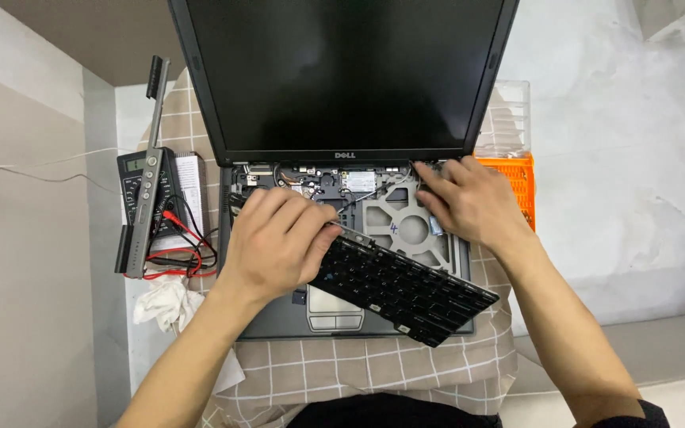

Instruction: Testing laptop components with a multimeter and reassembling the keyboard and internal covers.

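Laptop keyboard (402, 281) lifted loose and askew over the open laptop (279, 317), gripped at its upper left edge by left hand (275, 242), fingers curled shut on it. Right hand (473, 202) pressing spread, empty fingers into the exposed chassis bay (394, 222); keyboard not fully off. Beneath, checked cloth (358, 368) on the counter (132, 119), multimeter (146, 190) left, orange crate (521, 178) right, grey wall behind.

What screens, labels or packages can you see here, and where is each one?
Laptop screen: top centre, upright, large dark rectangle, switched off, black bezel.
Multimeter display: left of the laptop, small greyish rectangle on a black meter.
White label: inside the opened laptop base, small rectangle beside the right hand.
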